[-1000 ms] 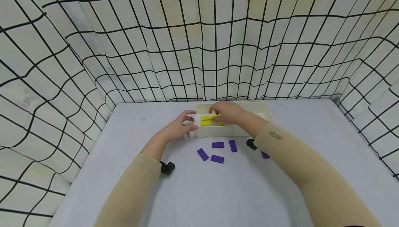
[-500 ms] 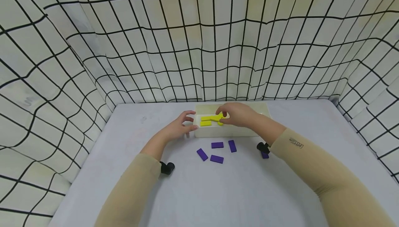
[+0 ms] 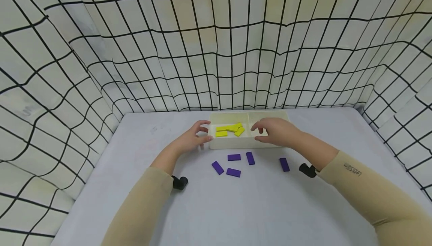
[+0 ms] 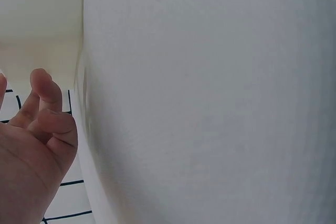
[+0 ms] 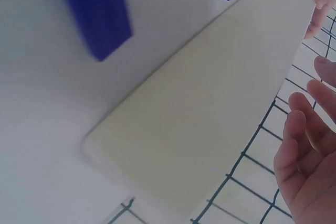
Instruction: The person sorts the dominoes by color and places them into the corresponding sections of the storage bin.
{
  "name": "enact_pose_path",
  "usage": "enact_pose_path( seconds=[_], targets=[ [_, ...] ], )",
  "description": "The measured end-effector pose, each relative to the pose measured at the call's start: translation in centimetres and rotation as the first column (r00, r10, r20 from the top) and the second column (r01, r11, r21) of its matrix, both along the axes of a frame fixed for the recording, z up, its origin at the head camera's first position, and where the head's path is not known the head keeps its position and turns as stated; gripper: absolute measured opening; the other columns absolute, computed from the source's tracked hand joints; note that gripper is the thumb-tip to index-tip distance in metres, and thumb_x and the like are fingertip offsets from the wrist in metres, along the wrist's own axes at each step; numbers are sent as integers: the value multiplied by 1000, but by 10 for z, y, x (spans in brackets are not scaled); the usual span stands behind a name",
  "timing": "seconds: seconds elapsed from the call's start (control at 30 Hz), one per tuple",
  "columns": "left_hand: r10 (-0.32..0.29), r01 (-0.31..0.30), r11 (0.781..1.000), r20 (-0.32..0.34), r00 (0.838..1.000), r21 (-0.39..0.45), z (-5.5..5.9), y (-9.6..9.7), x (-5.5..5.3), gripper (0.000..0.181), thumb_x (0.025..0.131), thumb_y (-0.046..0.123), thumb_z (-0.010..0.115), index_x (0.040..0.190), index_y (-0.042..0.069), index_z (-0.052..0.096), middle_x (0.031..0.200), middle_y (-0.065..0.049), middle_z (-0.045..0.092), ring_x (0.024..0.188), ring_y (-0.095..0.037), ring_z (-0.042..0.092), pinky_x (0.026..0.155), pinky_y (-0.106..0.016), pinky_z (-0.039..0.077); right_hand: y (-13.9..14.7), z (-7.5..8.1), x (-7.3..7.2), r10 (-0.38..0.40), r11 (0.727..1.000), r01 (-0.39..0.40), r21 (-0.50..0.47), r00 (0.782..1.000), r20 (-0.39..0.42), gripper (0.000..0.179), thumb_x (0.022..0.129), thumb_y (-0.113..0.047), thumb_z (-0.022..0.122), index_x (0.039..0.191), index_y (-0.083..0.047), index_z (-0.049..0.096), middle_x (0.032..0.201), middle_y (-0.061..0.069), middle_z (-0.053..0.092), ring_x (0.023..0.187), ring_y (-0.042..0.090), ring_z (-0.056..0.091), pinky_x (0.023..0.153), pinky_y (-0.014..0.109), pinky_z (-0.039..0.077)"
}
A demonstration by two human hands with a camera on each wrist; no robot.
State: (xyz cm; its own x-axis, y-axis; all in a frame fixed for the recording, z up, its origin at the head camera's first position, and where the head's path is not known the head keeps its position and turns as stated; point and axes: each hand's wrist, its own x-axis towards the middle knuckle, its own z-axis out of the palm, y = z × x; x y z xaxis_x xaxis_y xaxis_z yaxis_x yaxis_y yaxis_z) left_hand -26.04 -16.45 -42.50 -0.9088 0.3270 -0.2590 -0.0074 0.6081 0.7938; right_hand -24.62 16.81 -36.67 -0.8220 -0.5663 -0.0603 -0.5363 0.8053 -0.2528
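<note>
The fingers of the right hand [image 3: 278, 131], right of the frame's centre, are loosely bent and parted with nothing between them, above the right compartment of a white box [image 3: 233, 143]. Those of the left hand [image 3: 190, 138] are spread and softly crooked at the box's left end, also holding nothing; whether they actually touch it is hard to tell.

The box, at the frame's centre, is long, rectangular and smooth, probably plastic, with an upright divider [image 3: 248, 120] across it. In its left compartment lie flat, matt yellow pieces [image 3: 232, 128], oblong and straight-edged, some overlapping.

In front of the box, five purple pieces [image 3: 234, 157] of similar oblong shape lie apart at various angles, the rightmost below the right hand.

Both forearms slant in from the lower corners in tan sleeves [image 3: 140, 201], smooth but for a crease on the right one; a small black fitting [image 3: 180, 183] juts from each wrist. The desk [image 3: 216, 208] has a pale covering, and black cord netting [image 3: 231, 39] hangs against whitish walls across the upper frame.
</note>
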Motion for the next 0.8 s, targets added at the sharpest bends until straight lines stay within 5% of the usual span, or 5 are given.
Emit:
enact_pose_path(
  seconds=[0.57, 0.8],
  targets=[
    [-6, 5, 1000, -5, 1000, -19, 1, 1, 2, 69, 94, 44, 66, 150, 37, 25, 147, -6, 43, 89, -24, 62, 91, -45, 41, 72, -31, 42, -89, 995, 91, -49, 994, 59, 30, 86, -26, 78, 113, -15, 71, 87, -9, 60, 69, 9, 52, 61, 28, 46],
    [-3, 2, 1000, -5, 1000, -19, 1, 1, 1, 70, 94, 45, 66, 150, 38, 25, 147, -5, 42, 90, -24, 62, 94, -47, 40, 81, -43, 48, -138, 989, 144, -28, 977, 165, 29, 87, -27, 76, 113, -16, 70, 88, -8, 61, 77, 12, 54, 65, 29, 47]
  ],
)
